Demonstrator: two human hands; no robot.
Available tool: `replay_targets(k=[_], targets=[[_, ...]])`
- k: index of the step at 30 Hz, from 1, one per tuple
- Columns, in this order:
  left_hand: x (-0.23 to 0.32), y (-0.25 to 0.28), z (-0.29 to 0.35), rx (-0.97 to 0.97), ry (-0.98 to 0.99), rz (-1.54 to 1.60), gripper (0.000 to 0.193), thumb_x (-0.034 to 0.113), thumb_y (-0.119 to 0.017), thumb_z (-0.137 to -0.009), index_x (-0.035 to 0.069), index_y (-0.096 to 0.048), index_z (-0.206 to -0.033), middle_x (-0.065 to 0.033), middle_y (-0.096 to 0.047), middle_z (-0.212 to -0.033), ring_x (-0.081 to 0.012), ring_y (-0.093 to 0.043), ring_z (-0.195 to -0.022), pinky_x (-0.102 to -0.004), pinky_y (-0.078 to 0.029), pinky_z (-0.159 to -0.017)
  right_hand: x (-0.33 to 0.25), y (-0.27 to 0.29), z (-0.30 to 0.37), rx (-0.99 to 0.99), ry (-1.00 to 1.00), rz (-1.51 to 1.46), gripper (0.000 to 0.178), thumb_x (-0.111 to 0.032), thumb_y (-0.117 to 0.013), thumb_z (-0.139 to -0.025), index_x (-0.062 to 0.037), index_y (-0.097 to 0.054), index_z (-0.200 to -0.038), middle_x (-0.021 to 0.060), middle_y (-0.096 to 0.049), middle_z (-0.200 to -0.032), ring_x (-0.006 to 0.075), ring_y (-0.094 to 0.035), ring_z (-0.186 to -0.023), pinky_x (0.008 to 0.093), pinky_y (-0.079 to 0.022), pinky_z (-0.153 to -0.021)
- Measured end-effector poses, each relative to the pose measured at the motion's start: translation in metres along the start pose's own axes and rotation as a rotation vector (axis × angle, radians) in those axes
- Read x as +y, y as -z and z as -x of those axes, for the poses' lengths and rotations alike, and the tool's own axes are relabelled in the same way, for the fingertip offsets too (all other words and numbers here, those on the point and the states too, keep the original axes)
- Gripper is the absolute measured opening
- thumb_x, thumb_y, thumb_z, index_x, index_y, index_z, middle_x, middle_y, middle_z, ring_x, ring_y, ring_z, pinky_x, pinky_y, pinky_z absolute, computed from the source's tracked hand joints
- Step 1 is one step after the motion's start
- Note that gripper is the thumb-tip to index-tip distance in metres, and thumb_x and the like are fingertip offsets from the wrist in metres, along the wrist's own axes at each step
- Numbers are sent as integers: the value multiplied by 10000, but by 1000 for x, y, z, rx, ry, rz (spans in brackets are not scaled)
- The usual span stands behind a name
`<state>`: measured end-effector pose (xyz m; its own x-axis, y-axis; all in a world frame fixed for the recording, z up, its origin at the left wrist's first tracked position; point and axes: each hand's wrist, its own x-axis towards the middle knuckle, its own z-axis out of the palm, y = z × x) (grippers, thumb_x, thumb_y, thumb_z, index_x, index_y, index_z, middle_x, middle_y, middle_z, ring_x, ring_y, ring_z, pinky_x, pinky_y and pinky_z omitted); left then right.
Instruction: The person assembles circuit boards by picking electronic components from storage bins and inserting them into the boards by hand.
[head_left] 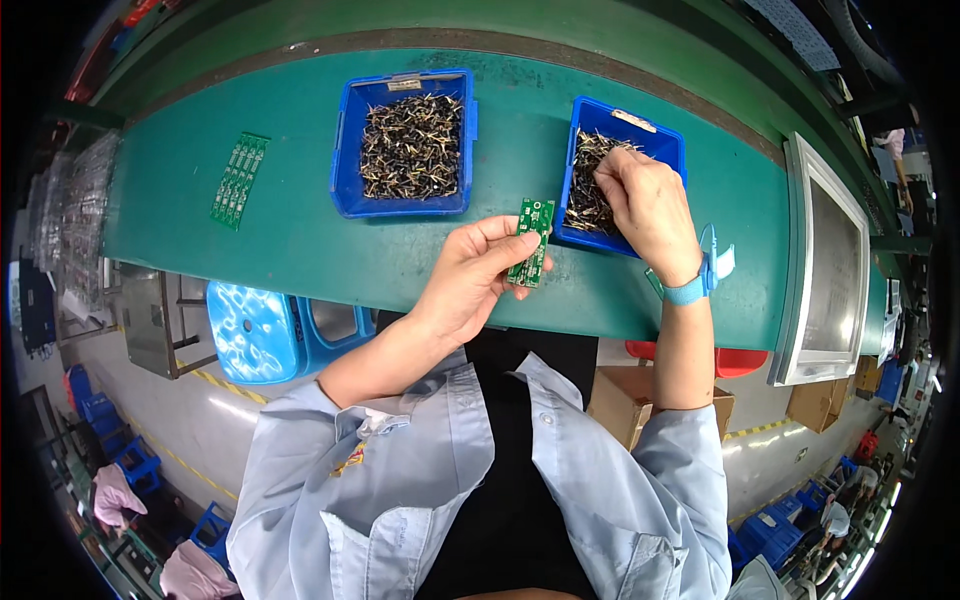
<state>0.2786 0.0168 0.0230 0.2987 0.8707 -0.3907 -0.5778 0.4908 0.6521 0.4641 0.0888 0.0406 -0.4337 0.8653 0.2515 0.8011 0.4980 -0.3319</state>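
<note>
My left hand (482, 268) holds a small green circuit board (533, 225) upright between thumb and fingers, over the front part of the green bench. My right hand (648, 205) reaches into the right blue bin (672, 150), its fingertips pinched together at the parts. Whatever the fingertips hold is too small to make out. Many small black components with gold-coloured leads (590, 200) fill that bin. Around my right wrist is a blue strap (687, 291). Left of it, a second blue bin (345, 185) holds similar black parts with leads (412, 148).
A green circuit board panel (240, 180) lies on the bench (290, 235) at the left. A grey-framed panel (790, 260) stands at the right end. Below the front edge are a blue stool (255, 330), a red stool (738, 362) and a cardboard box (622, 395).
</note>
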Motion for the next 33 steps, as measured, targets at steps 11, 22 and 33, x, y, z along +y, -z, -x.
replay_targets(k=[11, 22, 33], targets=[[0, 1, 1, -3, -12, -2, 175, 67, -544, -807, -33, -548, -951, -103, -588, -713, -85, -493, -525, -167, -369, -424, -5, -3, -1, -49, 52, 80, 91, -30, -572, -664, -18, -484, -646, 102, -539, -599, 287, -528, -544, 344, -417, -513], [4, 1, 2, -1, -20, -18, 173, 72, -538, -812, -27, -545, -954, -99, -589, -715, -83, -494, -534, -167, -364, -426, -9, 10, -5, -71, 3, -26, 94, -9, -552, -669, -14, -458, -678, 118, -553, -609, 303, -528, -526, 355, -417, -512], [2, 4, -3, -86, -53, 5, 136, 62, -523, -818, -11, -547, -930, -101, -590, -726, -89, -501, -545, -168, -367, -436, -12, 13, -1, -21, 16, -170, 48, -24, -565, -688, -2, -524, -698, 121, -571, -672, 293, -541, -561, 348, -430, -551]])
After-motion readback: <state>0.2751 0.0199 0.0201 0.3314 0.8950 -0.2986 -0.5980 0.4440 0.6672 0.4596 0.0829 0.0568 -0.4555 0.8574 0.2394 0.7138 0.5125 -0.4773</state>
